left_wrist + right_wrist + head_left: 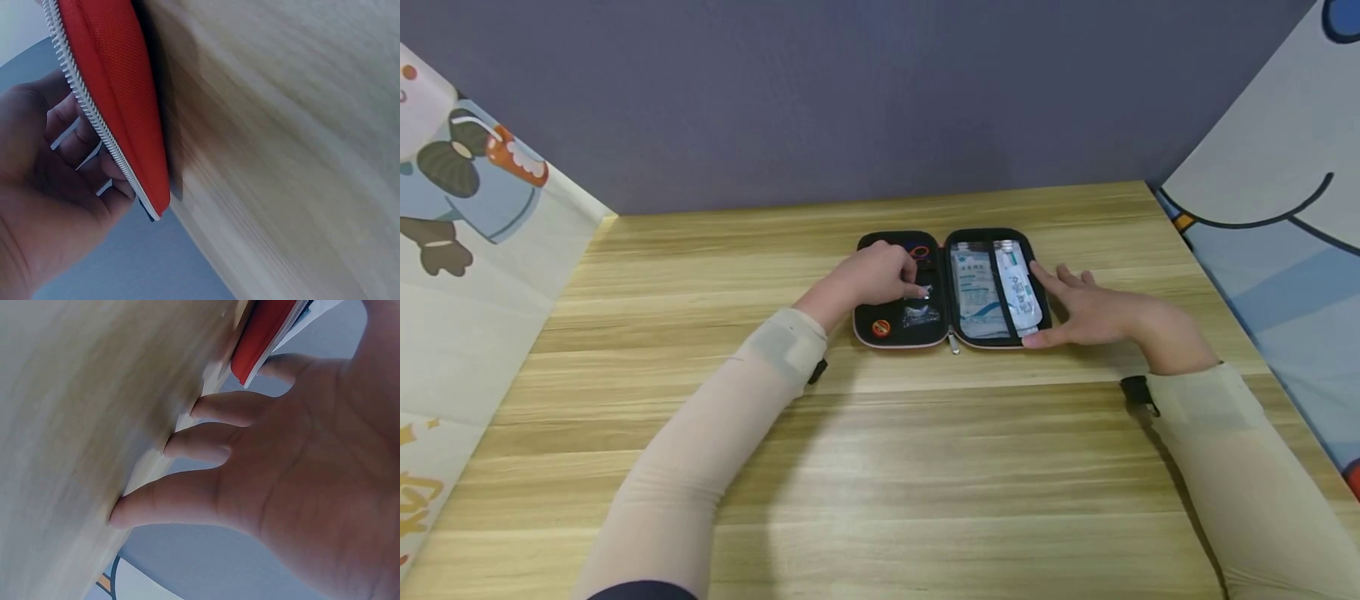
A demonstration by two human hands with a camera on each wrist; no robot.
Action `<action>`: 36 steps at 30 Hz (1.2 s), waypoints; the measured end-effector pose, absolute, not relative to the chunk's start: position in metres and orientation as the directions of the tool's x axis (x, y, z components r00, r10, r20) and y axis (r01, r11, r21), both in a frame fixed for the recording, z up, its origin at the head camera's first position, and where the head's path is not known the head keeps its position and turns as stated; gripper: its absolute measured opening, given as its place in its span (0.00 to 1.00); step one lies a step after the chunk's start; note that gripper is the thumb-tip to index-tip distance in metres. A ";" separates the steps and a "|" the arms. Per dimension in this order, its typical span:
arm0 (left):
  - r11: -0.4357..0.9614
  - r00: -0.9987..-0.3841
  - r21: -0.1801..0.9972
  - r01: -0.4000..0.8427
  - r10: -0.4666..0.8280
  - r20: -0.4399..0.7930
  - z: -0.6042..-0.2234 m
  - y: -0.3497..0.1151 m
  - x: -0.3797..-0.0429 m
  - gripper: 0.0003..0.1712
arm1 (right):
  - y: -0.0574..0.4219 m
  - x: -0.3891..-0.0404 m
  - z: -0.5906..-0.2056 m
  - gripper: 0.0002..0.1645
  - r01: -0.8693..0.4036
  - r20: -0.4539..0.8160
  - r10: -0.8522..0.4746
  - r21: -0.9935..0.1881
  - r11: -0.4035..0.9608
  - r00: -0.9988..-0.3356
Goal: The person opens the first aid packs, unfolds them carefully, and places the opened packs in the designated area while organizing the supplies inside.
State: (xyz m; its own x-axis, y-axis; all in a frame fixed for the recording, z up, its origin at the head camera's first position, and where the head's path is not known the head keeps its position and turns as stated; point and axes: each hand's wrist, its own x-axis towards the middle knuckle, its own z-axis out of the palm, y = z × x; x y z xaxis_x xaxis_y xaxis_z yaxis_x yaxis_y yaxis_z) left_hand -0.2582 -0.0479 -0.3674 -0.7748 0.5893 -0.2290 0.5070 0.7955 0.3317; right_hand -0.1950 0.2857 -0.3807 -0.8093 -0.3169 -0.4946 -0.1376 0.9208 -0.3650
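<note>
Case: we see it lying open on the table.
Left hand: curled, pinching something small inside; what, we cannot tell.
Right hand: spread, steadying the case's right edge.
Handling: we judge it light and semi-stiff; best held by its rim.

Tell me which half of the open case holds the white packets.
The right half, beside the right hand. White sealed packets fill it, while the left half, under the left hand, shows mostly black lining.

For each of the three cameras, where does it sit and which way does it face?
Head: above, looking down at the table, open case, left hand and right hand, both sleeves.
Left wrist: under the palm, facing the case's red shell and curled fingers.
Right wrist: under the palm, facing straight fingers on the table.
All show the case.
</note>
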 end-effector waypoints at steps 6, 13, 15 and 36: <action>0.768 -0.750 0.399 0.501 0.615 -0.243 -0.369 -0.049 -0.260 0.18 | 0.284 -0.195 -0.379 0.81 -0.132 -0.498 -0.316 -0.370 0.920 -0.807; 0.694 -0.676 0.490 0.528 0.692 -0.252 -0.374 -0.051 -0.263 0.11 | 0.283 -0.195 -0.378 0.82 -0.138 -0.500 -0.317 -0.362 0.922 -0.806; 0.679 -0.655 0.508 0.530 0.709 -0.263 -0.374 -0.052 -0.264 0.12 | 0.284 -0.195 -0.378 0.82 -0.142 -0.499 -0.319 -0.361 0.922 -0.806; 0.685 -0.621 0.538 0.491 0.708 -0.335 -0.371 -0.051 -0.257 0.18 | 0.285 -0.194 -0.379 0.82 -0.138 -0.495 -0.319 -0.368 0.920 -0.808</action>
State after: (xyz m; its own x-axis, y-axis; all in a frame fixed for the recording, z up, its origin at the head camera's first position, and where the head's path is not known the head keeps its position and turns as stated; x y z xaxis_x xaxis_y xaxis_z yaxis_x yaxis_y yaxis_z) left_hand -0.2571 -0.0510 -0.3705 -0.6210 0.7084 -0.3354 0.4910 0.6851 0.5380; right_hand -0.1943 0.2849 -0.3786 -0.8084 -0.3188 -0.4949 -0.1377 0.9198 -0.3676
